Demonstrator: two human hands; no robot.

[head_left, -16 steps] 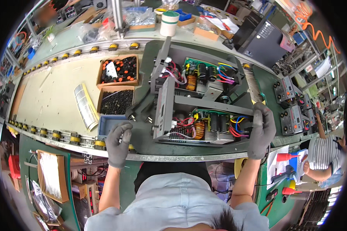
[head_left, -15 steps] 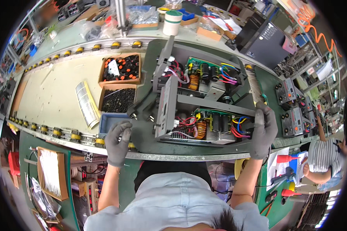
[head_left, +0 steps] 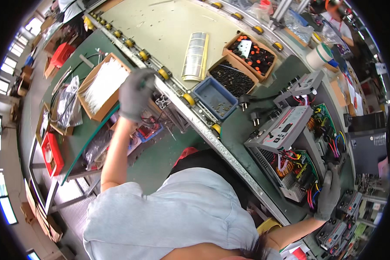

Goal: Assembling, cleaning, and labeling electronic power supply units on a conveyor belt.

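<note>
My left hand (head_left: 136,94), in a grey glove, is raised beside a cardboard box of thin white strips (head_left: 107,82) that look like cable ties. Motion blurs its fingers, so what they hold, if anything, is unclear. My right hand (head_left: 328,197), also gloved, grips the end of the nearer grey metal housing (head_left: 318,162), by the coloured wires. This opened device has a tilted front panel (head_left: 281,125), a circuit board, copper coils and a finned heat sink (head_left: 292,190). A second opened device (head_left: 320,115) stands just behind it.
A blue tray (head_left: 216,97), a box of black screws (head_left: 232,77) and a box of black-and-orange parts (head_left: 252,54) sit beside the devices. Black plugs (head_left: 255,117) lie near the panel. A roller rail (head_left: 188,99) edges the bench. More devices (head_left: 331,234) stand at lower right.
My view has swung left, bringing the side table with the white strips closer. My left hand has moved away from the blue tray toward that box. My right hand stays at the housing's end.
</note>
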